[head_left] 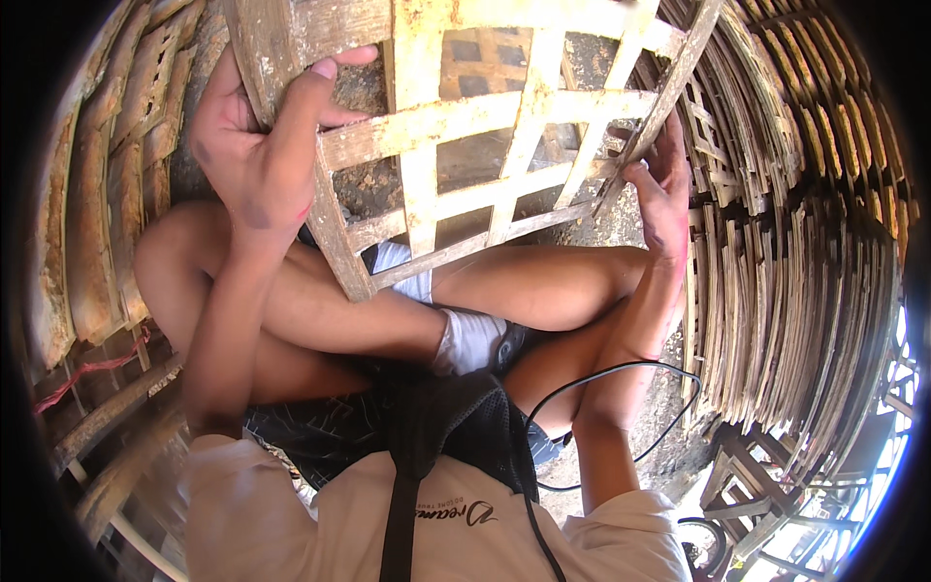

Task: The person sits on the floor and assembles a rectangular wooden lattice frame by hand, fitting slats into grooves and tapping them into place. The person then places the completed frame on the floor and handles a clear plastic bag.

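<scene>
Wooden frame [529, 105] between fingers [355, 56]

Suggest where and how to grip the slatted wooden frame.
Probably by both side rails: the left rail from the person's left, the right rail from their right. These rails edge the frame, and open gaps beside them leave room for fingers to wrap around. The thinner slats between look like a weaker hold.

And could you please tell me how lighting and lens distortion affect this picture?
In the head view, fisheye distortion curves the stacked slats along the right side and corners go black; in the head view, glare washes out the lower right edge; in the head view, light falls brightly on the slatted wooden frame, while the left forearm looks darker.
</scene>
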### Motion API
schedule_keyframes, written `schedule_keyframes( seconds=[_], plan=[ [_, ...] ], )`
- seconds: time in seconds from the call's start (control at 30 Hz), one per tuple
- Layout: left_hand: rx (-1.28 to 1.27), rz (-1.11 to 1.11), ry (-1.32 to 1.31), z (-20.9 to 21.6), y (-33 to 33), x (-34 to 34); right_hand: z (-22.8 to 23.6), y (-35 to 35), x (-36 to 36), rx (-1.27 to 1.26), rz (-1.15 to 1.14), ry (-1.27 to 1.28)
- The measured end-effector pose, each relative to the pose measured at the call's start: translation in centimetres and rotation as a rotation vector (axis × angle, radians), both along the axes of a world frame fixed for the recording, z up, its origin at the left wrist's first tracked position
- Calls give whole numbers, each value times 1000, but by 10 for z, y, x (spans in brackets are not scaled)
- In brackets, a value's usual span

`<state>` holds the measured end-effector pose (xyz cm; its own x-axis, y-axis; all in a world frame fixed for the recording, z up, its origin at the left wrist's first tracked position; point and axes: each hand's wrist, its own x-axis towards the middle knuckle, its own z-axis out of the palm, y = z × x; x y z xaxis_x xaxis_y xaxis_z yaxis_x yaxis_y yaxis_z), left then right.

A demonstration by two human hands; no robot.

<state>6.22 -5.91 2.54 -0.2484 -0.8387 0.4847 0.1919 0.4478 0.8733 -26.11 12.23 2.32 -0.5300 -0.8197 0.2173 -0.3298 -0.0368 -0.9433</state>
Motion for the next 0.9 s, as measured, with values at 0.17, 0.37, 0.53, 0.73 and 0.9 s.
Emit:
schedule_keyframes(
  seconds=[0.17, 0.37, 0.53, 0.73, 0.9],
  plan=[
    [21, 4, 83, -4, -4, -1, 1, 8, -18, 117, 90, -106],
    [93, 53, 115, -8, -18, 8, -3, 12, -21, 190, 79, -42],
    [166, 60, 125, 4, -20, 13, -2, 8, -18, 162, 180, -131],
    [182, 62, 120, 4, -23, 14, 8, 4, 0, 319, 121, 21],
    [183, 59, 107, 2, -23, 16, -5, 8, -16, 249, 108, 31]
  ],
)
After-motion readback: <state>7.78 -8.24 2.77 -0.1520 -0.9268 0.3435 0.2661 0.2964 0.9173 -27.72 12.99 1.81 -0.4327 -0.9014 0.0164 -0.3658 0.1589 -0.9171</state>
